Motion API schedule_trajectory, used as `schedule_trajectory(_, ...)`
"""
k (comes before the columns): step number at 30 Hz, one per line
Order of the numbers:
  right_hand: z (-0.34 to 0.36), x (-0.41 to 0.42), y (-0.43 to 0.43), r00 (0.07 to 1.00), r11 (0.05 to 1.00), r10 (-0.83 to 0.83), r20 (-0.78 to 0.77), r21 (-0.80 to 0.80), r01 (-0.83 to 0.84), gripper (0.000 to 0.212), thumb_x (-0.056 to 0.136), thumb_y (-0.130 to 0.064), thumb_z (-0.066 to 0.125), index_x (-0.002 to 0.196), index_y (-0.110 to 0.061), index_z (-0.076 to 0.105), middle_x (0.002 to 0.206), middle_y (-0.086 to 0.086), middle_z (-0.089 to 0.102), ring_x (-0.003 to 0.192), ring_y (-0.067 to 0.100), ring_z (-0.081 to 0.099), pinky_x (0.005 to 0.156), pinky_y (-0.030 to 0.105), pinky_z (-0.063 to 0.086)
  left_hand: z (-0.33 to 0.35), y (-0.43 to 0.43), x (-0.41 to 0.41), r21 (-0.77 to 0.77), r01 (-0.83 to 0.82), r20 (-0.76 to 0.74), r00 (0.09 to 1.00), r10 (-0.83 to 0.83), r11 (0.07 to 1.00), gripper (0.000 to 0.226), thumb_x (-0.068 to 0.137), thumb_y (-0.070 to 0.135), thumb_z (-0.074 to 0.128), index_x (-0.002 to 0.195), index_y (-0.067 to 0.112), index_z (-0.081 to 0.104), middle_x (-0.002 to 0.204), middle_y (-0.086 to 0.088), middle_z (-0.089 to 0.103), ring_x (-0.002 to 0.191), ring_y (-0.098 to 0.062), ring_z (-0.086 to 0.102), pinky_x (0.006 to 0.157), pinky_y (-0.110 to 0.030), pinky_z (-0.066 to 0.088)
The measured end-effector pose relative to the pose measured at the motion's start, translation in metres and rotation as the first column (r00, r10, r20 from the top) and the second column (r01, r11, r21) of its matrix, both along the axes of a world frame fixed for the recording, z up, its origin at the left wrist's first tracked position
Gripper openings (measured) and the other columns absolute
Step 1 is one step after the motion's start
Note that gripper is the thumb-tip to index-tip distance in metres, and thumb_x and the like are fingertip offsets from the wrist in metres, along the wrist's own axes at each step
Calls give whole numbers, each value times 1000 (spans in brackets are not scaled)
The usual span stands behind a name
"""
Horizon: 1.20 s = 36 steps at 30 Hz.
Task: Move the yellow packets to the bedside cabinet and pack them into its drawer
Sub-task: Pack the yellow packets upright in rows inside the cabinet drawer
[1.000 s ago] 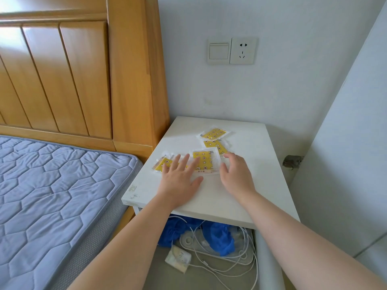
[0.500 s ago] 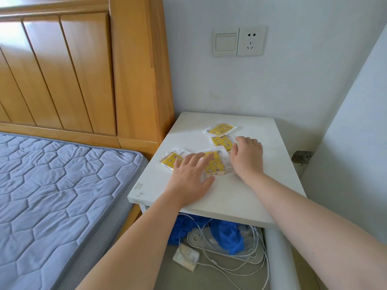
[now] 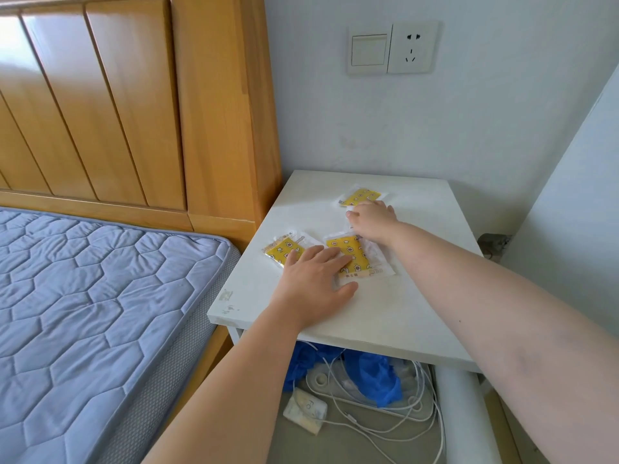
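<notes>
On the white bedside cabinet (image 3: 395,306) top, beside the headboard (image 3: 214,105), yellow packets lie scattered. Left hand (image 3: 316,279) rests flat, fingers spread, pinning two packets (image 3: 351,254) near the front edge, probably to gather them. Right hand (image 3: 373,221) covers a packet just below the rearmost packet (image 3: 361,196); grip unclear. The open drawer (image 3: 459,413) below holds cables (image 3: 385,416) and blue cloth (image 3: 375,376).

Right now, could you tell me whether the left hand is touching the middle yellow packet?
Touching. The head view shows the left hand lying flat with its fingers over the middle yellow packet on the bedside cabinet.
</notes>
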State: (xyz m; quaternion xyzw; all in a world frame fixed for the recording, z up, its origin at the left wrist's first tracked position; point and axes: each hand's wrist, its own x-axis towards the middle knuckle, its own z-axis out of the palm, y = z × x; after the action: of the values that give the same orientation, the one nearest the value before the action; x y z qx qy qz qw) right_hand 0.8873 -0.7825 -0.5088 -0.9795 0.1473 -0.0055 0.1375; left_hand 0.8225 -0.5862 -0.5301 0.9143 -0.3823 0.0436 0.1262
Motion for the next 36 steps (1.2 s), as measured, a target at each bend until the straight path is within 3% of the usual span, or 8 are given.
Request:
schedule_trajectory(6,8,-31,-9,872,973,-86,483,229,-31,38,95,-18,44,128,-3,55,136,7,49,126,22,43,102,28,32,2,2,-2,-124,-6,-18,1000,4,992,55,87,55,36,135,31,48,129,8,48,125,-17,38,112,-40,22)
schedule_trajectory(12,-8,-76,-25,724,950,-246,644,309,47,24,84,-12,46,66,3,51,74,15,54,71,30,49,60,35,35,2,2,-5,-118,2,39,999,3,993,56,90,52,44,141,32,40,133,4,44,128,-19,35,114,-36,18)
schedule_trajectory(15,-12,-71,-21,829,977,-123,545,214,4,23,93,-17,49,109,-6,61,123,12,55,117,28,47,92,30,36,4,1,-5,-21,-19,14,1000,20,1000,58,91,58,39,145,38,33,154,5,25,143,-18,16,119,-44,7)
schedule_trajectory(18,-18,-61,-17,971,998,52,235,34,-61,46,99,-35,38,145,-27,35,156,5,24,144,26,15,115,45,15,5,1,-5,44,-23,-37,999,25,999,62,89,63,40,146,38,32,156,8,22,144,-16,11,119,-45,3)
schedule_trajectory(21,-19,-62,-12,991,996,76,115,-65,-69,43,101,-42,29,143,-36,38,155,-5,25,145,20,9,113,54,13,6,2,-3,33,-25,-34,999,26,999,59,91,57,43,145,34,35,153,9,28,143,-15,17,119,-42,5)
schedule_trajectory(27,-20,-87,0,962,995,-48,267,97,23,30,98,-36,39,111,-26,65,140,-8,47,138,15,26,111,54,17,4,6,-4,-171,45,7,999,-44,984,41,89,11,46,127,18,61,144,0,46,137,-21,32,116,-36,15)
schedule_trajectory(31,-23,-119,6,890,978,-134,435,202,48,29,92,-23,47,67,-17,61,111,-4,61,122,16,42,112,54,17,7,11,-9,-285,-284,123,936,329,916,37,91,23,44,123,15,61,144,-6,43,138,-25,29,115,-50,16)
schedule_trajectory(36,-28,-142,15,861,991,-129,491,94,95,24,92,-21,52,108,-11,68,144,7,43,139,23,29,115,50,9,3,4,-5,-128,-471,-27,881,472,873,52,94,50,33,135,19,43,145,-6,40,137,-27,29,111,-54,23)
